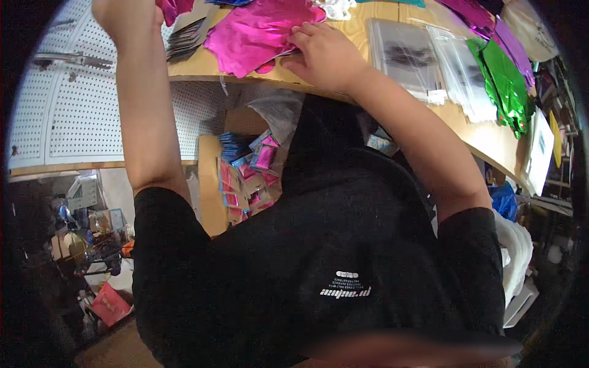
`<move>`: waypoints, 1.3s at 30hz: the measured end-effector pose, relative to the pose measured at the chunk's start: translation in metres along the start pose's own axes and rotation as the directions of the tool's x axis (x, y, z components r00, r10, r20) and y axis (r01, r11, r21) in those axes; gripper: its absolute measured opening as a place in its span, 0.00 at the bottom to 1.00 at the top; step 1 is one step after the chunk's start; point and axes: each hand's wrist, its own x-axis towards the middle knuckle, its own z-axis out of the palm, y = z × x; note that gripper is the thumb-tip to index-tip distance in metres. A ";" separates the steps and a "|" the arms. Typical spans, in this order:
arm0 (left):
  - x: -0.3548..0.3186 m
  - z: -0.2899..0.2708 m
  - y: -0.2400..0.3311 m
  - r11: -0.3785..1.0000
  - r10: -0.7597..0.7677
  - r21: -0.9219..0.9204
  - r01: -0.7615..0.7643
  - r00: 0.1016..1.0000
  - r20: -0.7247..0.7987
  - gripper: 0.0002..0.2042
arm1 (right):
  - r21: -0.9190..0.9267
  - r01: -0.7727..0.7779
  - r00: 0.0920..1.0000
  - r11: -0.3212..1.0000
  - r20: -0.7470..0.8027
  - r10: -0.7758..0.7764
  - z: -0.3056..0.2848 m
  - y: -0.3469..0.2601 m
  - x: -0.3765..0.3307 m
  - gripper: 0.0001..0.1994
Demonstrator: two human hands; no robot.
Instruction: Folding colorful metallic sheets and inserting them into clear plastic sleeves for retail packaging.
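Note:
A bright pink foil piece (251,40), flat and wrinkled, lies at the front edge of the wooden table. My right hand (325,55) rests on its right end, fingers stretched over the foil and thumb low by the table edge. My left hand (126,18) is raised at the top left, cut off by the picture's upper edge. Beside it is another magenta foil piece (176,8); whether the hand holds it I cannot tell, as its fingers are mostly out of view. A stack of dark flat packets (186,42) sits between this hand and the pink foil.
On the table's right lie clear plastic bags (402,58), green foil (506,83) and purple foil (514,49). Below the table, an open cardboard box (210,184) contains several pink and blue packets (248,175). A white pegboard (86,110) stands on the left.

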 end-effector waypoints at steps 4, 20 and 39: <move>-0.060 0.057 0.072 0.949 0.025 0.313 0.026 0.987 -0.159 0.10 | 0.098 0.014 0.999 0.995 -0.042 -0.010 -0.004 0.002 -0.001 0.22; -0.265 0.148 0.042 0.942 0.237 -0.069 -0.329 0.504 0.830 0.14 | 0.716 -0.569 0.637 0.404 0.073 0.768 -0.140 0.071 -0.112 0.23; -0.121 0.091 -0.110 0.756 0.075 0.414 -0.507 0.695 0.715 0.17 | 0.021 -0.424 0.904 0.905 0.071 0.422 -0.130 0.063 -0.154 0.33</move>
